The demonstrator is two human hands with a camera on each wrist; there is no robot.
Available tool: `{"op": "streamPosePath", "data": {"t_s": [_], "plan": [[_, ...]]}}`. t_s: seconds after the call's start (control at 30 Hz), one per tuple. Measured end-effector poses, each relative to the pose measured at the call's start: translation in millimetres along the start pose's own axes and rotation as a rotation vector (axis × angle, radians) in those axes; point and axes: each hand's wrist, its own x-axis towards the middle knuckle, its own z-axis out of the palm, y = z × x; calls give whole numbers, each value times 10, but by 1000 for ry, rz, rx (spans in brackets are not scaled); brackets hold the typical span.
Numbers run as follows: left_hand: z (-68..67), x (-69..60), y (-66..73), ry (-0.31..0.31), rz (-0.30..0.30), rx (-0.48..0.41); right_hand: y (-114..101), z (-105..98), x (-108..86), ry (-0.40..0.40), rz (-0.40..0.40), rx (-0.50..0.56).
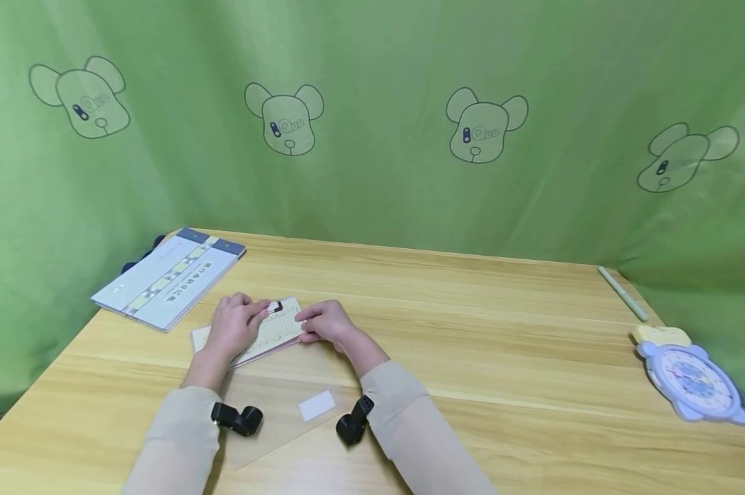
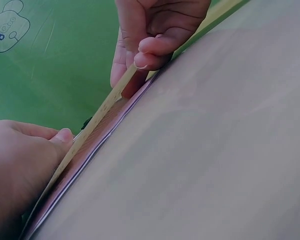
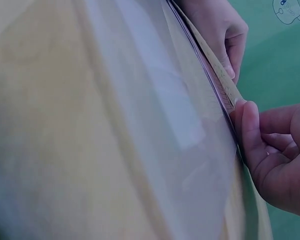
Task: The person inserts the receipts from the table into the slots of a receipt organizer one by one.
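Observation:
A thin booklet (image 1: 277,331) with cream pages and a printed grid lies slantwise on the table. My left hand (image 1: 234,328) is over its middle, thumb and forefinger pinching a small black-and-white piece (image 1: 276,306) near the top edge; its kind is unclear. With thumb and fingers, my right hand (image 1: 327,323) pinches the booklet's right end. In the left wrist view, the top page (image 2: 102,107) stands lifted from the reddish sheet below, its edge between the right hand's (image 2: 162,35) fingertips. From the right wrist view, this gap shows beside the right hand (image 3: 285,150).
A clear plastic sheet (image 1: 267,433) with a white label (image 1: 316,405) lies under the forearms. A blue-white folder (image 1: 170,278) is at the left back. At the right are a pale green stick (image 1: 622,294), a yellow block (image 1: 660,335) and a blue toy clock (image 1: 694,381).

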Motion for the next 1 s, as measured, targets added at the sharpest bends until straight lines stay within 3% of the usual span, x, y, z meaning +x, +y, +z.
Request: {"op": "streamPosePath", "data": {"t_s": [0.37,0.77,1.0], "plan": [[2,-5,-4,-20,-8,-4,6,-8,4,-2,-25,-29],[-12,-13,-5,-30,-34,-44,75,-128,-119,-88,-77,27],[-12,-14,5,-30,-42,-82,118,-200,-191,-131,-66,42]]}}
